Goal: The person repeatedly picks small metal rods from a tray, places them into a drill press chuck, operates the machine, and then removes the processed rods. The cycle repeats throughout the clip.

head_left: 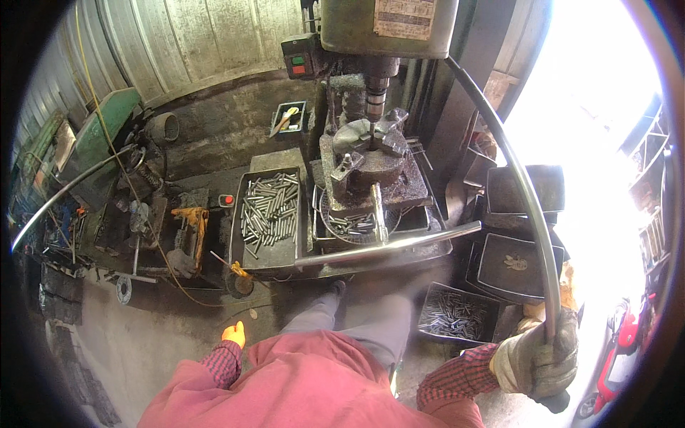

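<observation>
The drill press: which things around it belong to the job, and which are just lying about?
Seem part of the job:
long lever, in the gloved right hand
chuck
clamp below it
tray of metal rods

Apparently lying about:
what looks like a grey glove
small blue-edged box

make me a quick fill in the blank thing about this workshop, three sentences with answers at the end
1. The right hand grips a long metal lever and wears a grey ____.
2. On the switch box, a green button sits above a ____ one.
3. The bench tray full of short metal rods stands to the ____ of the drill press.

Missing words: glove; red; left
</observation>
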The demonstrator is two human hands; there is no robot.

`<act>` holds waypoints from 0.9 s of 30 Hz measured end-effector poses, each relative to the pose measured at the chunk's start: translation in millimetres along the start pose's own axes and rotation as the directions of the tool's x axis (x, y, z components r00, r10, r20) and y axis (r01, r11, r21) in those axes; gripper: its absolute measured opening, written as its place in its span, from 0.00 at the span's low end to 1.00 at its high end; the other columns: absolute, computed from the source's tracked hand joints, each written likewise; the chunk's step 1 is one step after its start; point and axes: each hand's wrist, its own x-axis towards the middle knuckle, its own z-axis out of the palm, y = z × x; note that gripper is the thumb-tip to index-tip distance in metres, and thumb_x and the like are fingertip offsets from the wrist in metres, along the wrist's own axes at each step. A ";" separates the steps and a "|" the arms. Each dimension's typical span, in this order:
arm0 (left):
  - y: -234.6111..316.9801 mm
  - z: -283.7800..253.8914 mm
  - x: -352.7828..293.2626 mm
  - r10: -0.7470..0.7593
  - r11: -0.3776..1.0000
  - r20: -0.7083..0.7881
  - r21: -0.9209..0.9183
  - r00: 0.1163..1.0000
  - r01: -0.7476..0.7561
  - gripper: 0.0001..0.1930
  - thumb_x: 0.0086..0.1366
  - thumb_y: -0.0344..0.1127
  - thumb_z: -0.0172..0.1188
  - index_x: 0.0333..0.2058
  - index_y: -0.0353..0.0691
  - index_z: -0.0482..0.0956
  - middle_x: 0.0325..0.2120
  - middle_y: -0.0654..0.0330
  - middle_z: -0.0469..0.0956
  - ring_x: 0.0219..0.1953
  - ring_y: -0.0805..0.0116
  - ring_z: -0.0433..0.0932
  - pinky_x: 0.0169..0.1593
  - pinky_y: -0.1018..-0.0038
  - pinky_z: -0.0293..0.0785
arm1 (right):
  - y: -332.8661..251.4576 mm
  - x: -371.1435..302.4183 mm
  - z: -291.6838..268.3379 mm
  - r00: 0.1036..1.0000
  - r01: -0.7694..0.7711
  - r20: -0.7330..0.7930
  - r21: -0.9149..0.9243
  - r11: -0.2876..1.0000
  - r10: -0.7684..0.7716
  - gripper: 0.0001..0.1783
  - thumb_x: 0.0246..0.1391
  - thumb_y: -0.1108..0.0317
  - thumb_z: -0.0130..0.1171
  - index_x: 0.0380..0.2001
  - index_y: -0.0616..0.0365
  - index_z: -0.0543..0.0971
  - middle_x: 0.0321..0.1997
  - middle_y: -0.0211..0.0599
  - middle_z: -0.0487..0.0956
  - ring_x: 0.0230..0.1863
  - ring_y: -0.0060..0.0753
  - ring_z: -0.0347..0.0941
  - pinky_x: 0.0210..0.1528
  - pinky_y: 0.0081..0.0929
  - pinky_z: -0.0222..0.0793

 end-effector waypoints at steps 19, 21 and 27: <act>19.9 7.6 4.3 -0.004 1.000 0.035 -0.006 0.999 0.004 0.30 0.75 0.58 0.49 0.44 0.34 0.87 0.43 0.41 0.86 0.51 0.40 0.83 0.57 0.53 0.76 | 24.0 14.7 24.0 0.996 -0.011 0.087 -0.115 0.993 0.021 0.20 0.72 0.51 0.45 0.36 0.59 0.69 0.35 0.31 0.69 0.42 0.25 0.66 0.67 0.48 0.48; 17.5 8.4 1.5 -0.038 0.999 0.059 0.016 0.998 0.037 0.31 0.75 0.58 0.49 0.44 0.33 0.87 0.43 0.40 0.85 0.51 0.40 0.83 0.57 0.53 0.75 | 24.8 19.1 25.9 0.972 -0.146 0.180 -0.054 0.988 0.153 0.21 0.72 0.52 0.42 0.38 0.61 0.68 0.38 0.34 0.70 0.47 0.26 0.66 0.74 0.52 0.45; 5.4 20.4 -5.4 -0.078 0.997 0.101 0.008 0.992 0.078 0.32 0.75 0.60 0.49 0.42 0.33 0.87 0.42 0.39 0.85 0.51 0.39 0.82 0.56 0.51 0.74 | 34.3 39.8 15.0 0.884 0.376 -0.087 -0.452 0.809 -0.460 0.21 0.64 0.48 0.63 0.26 0.52 0.75 0.25 0.25 0.74 0.29 0.27 0.71 0.42 0.38 0.63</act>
